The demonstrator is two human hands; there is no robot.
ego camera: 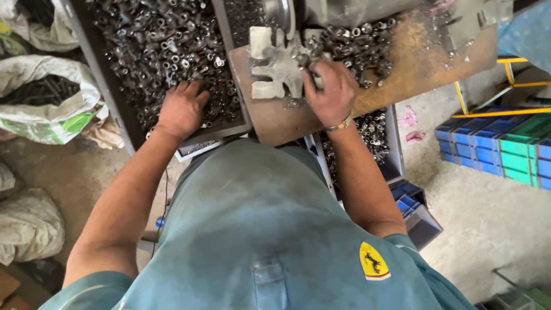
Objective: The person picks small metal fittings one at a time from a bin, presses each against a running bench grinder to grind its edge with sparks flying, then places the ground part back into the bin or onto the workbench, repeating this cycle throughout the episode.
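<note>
Head view: left hand (182, 109) laid palm-down, fingers spread open, on small metal parts (166, 51) heaped in dark tray (117, 109). Right hand (331, 93) closed around parts at white metal fixture (275, 69) on rusty surface (425, 63). Second parts pile (359, 43) just beyond right hand. Blue bins (488, 149) seen at right.

Teal short-sleeved shirt (258, 229) | yellow shield badge (373, 262) | metal bracelet (340, 124)

Bare rusty-brown metal plate (425, 63) lies open right of the heaped small grey metal parts (359, 46); pale slotted metal jig (275, 69) blocks its left.
</note>
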